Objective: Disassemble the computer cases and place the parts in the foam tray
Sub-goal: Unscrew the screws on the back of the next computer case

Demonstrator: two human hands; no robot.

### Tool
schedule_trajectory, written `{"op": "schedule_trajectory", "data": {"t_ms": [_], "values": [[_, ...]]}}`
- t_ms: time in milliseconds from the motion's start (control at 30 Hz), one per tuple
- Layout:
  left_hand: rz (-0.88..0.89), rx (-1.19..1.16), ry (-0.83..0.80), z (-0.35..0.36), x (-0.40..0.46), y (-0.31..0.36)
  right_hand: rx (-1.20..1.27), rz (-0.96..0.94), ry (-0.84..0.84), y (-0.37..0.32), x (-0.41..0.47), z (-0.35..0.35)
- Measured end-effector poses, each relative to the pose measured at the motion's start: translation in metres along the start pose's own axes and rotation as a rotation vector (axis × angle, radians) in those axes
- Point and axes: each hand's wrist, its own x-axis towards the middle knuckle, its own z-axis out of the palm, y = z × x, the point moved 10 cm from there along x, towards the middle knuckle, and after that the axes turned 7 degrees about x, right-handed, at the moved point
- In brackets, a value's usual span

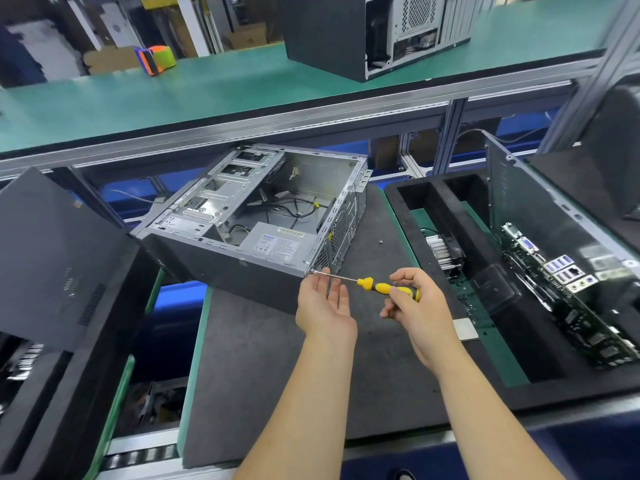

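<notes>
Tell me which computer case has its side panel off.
The grey case beside the hands, lying on its side with the power supply exposed. The case on the upper shelf is closed.

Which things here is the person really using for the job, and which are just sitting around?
In use:
open computer case
screwdriver, held by the right hand
left hand, open under the screwdriver's tip
foam tray with motherboard and heatsink

Just sitting around:
second computer case on the green shelf
colourful tape roll
loose screw

Both forearms are bare, no sleeves, gloves or jewellery visible.
</notes>
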Motion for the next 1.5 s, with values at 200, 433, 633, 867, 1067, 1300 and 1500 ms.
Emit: {"op": "schedule_trajectory", "data": {"t_ms": [200, 433, 633, 867, 1067, 1300, 1500], "values": [[0.005, -0.006, -0.014, 0.003, 0.0, 0.0, -0.019, 0.024, 0.061, 0.007, 0.001, -0.003], [0.01, 0.0, 0.0, 0.003, 0.002, -0.001, -0.118, 0.064, 0.089, 0.006, 0.006, -0.008], [0.009, 0.014, -0.019, 0.009, 0.003, -0.004, -0.397, -0.163, -0.064, -0.021, -0.002, 0.004], [0.008, 0.037, 0.014, 0.006, 0.008, -0.007, -0.274, 0.08, -0.009, -0.005, 0.002, 0.004], [0.011, 0.015, -0.001, 0.006, 0.009, -0.004, -0.264, -0.083, -0.05, -0.024, 0.002, 0.006], [0.004, 0.011, 0.024, 0.003, 0.01, -0.002, -0.211, 0.144, -0.003, -0.004, 0.001, 0.004], [-0.018, -0.049, 0.055, 0.006, 0.009, -0.001, -0.206, 0.012, 0.005, -0.019, 0.003, 0.002]]}}
